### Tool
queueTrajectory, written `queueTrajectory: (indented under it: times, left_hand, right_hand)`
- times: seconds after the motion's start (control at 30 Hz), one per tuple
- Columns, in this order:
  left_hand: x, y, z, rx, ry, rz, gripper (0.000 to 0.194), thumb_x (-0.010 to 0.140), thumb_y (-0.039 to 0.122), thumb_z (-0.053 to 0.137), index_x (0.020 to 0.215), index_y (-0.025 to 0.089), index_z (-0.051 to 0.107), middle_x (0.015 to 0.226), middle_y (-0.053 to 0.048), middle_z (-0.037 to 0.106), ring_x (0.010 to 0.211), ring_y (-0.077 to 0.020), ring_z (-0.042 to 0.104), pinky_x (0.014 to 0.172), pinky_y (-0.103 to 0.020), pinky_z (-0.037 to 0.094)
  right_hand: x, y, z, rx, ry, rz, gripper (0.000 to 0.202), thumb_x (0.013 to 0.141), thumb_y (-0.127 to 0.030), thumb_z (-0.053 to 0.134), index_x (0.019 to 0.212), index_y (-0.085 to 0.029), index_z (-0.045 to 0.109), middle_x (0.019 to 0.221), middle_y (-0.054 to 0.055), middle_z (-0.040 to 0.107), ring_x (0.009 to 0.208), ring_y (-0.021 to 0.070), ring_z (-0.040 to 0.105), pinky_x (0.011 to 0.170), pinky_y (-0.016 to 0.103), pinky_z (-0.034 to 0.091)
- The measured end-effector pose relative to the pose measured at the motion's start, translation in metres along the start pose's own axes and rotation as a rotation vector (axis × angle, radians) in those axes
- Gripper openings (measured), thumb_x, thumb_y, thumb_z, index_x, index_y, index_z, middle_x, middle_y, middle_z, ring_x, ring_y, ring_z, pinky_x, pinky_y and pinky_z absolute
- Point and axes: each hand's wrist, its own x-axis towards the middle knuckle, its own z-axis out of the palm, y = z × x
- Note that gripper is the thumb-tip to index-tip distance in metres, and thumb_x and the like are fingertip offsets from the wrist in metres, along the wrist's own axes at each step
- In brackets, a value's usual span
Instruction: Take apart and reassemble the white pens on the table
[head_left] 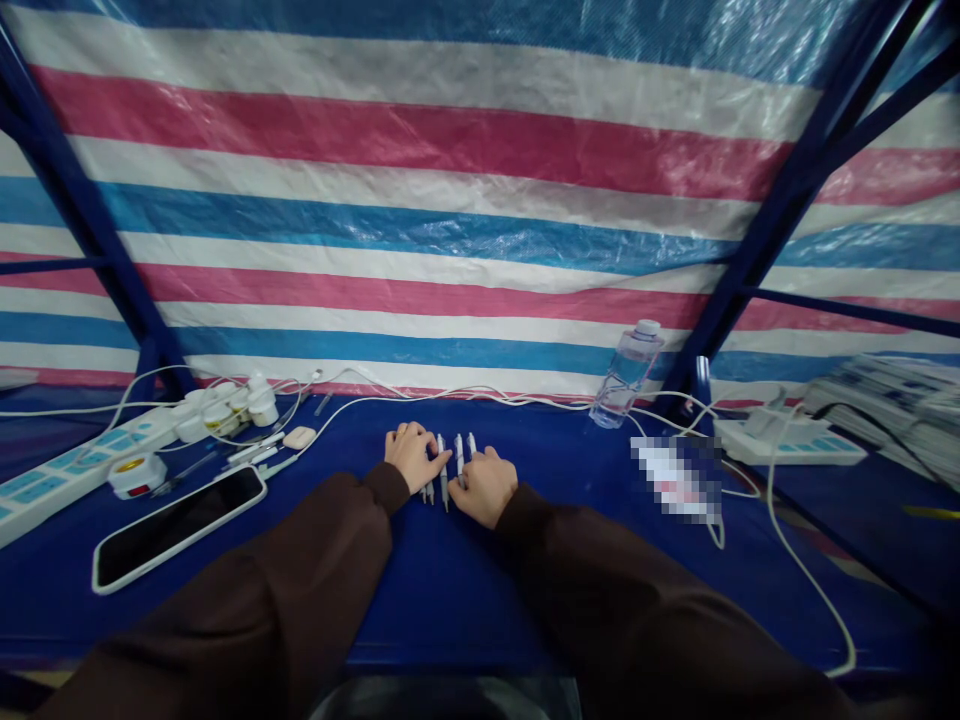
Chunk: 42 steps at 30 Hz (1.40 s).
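Several slim pens lie side by side on the blue tabletop (442,590), pointing away from me. My left hand (414,456) rests over the left ones, its fingers bent and its thumb beside a grey pen (443,478). From the right, my right hand (486,487) covers the lower parts of the white-topped pens (460,445), with its fingers curled against them. The fingertips of both hands are partly hidden. A narrow gap with the grey pen in it separates the hands.
On the left are a phone (180,527), a power strip (75,470), white chargers and cables. A clear bottle (627,375) stands at the back right, near a blurred packet (679,478), another power strip (795,442) and stacked papers (892,410).
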Motion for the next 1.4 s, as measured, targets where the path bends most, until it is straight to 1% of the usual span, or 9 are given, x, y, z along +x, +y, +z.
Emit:
queueTrajectory:
  times: [0.13,0.27,0.4,0.5,0.73,0.97,1.17,1.3,1.4]
  left_hand:
    - [0.000,0.000,-0.001,0.006,0.014,0.040,0.035,0.071,0.052,0.054,0.061,0.018,0.057,0.086,-0.006,0.052,0.092,-0.0228,0.044,0.081,-0.039,0.028]
    - [0.000,-0.002,0.002,0.028,0.004,0.068,0.036,0.071,0.053,0.054,0.062,0.018,0.056,0.088,-0.006,0.051,0.092,-0.0232,0.044,0.080,-0.038,0.028]
    - [0.000,-0.005,0.005,0.044,-0.022,0.065,0.033,0.070,0.050,0.056,0.064,0.018,0.054,0.091,-0.006,0.050,0.094,-0.0234,0.043,0.081,-0.038,0.029]
    - [0.000,-0.006,0.007,0.042,-0.034,0.062,0.028,0.070,0.045,0.057,0.064,0.018,0.053,0.095,-0.007,0.048,0.097,-0.0236,0.041,0.083,-0.038,0.028]
    - [0.001,-0.009,0.010,0.029,-0.056,0.034,0.023,0.070,0.039,0.057,0.063,0.017,0.055,0.101,-0.007,0.047,0.101,-0.0251,0.040,0.085,-0.040,0.028]
    - [0.004,-0.009,0.011,-0.023,-0.056,-0.038,0.021,0.069,0.037,0.058,0.061,0.018,0.057,0.099,-0.006,0.049,0.099,-0.0242,0.041,0.083,-0.039,0.031]
    - [0.006,-0.010,0.013,-0.083,0.006,-0.056,0.020,0.068,0.035,0.059,0.056,0.018,0.059,0.097,-0.006,0.051,0.097,-0.0249,0.043,0.081,-0.039,0.034]
    - [0.008,-0.011,0.013,-0.178,0.114,-0.041,0.018,0.069,0.033,0.059,0.058,0.018,0.058,0.095,-0.006,0.053,0.095,-0.0238,0.045,0.082,-0.039,0.035]
    - [0.011,-0.012,0.011,-0.295,0.205,-0.013,0.016,0.070,0.030,0.059,0.060,0.018,0.057,0.089,-0.005,0.053,0.090,-0.0208,0.048,0.083,-0.037,0.037]
  right_hand:
    - [0.000,0.000,0.001,-0.001,-0.010,0.000,0.025,0.074,-0.034,0.050,0.067,-0.017,0.067,0.077,0.011,0.063,0.083,0.0242,0.051,0.059,0.028,0.038]
    - [-0.001,0.000,0.001,0.002,0.000,-0.003,0.024,0.073,-0.035,0.051,0.068,-0.017,0.067,0.077,0.011,0.063,0.083,0.0240,0.051,0.059,0.027,0.037]
    - [-0.001,0.000,0.000,0.013,0.020,-0.006,0.028,0.075,-0.037,0.049,0.069,-0.017,0.067,0.079,0.011,0.063,0.086,0.0238,0.050,0.060,0.027,0.037]
    - [-0.001,0.000,-0.001,0.017,0.018,-0.004,0.029,0.077,-0.036,0.046,0.068,-0.017,0.066,0.078,0.011,0.063,0.086,0.0239,0.050,0.059,0.027,0.037]
    - [0.000,0.001,-0.001,0.012,0.008,-0.007,0.026,0.075,-0.033,0.047,0.067,-0.016,0.066,0.077,0.011,0.063,0.087,0.0247,0.049,0.058,0.027,0.037]
    - [0.000,0.000,-0.003,0.001,-0.021,-0.001,0.028,0.075,-0.033,0.046,0.068,-0.015,0.066,0.078,0.011,0.063,0.088,0.0249,0.048,0.060,0.028,0.038]
    - [0.000,0.000,-0.003,-0.001,-0.034,0.015,0.029,0.076,-0.032,0.045,0.069,-0.015,0.067,0.078,0.011,0.063,0.089,0.0251,0.048,0.061,0.028,0.039]
    - [0.000,0.000,-0.005,0.010,-0.030,0.015,0.028,0.076,-0.032,0.046,0.067,-0.015,0.067,0.076,0.012,0.063,0.087,0.0245,0.048,0.059,0.027,0.038]
    - [0.000,0.000,-0.005,0.016,-0.024,0.016,0.027,0.076,-0.031,0.046,0.066,-0.016,0.066,0.075,0.011,0.063,0.086,0.0242,0.048,0.058,0.028,0.037]
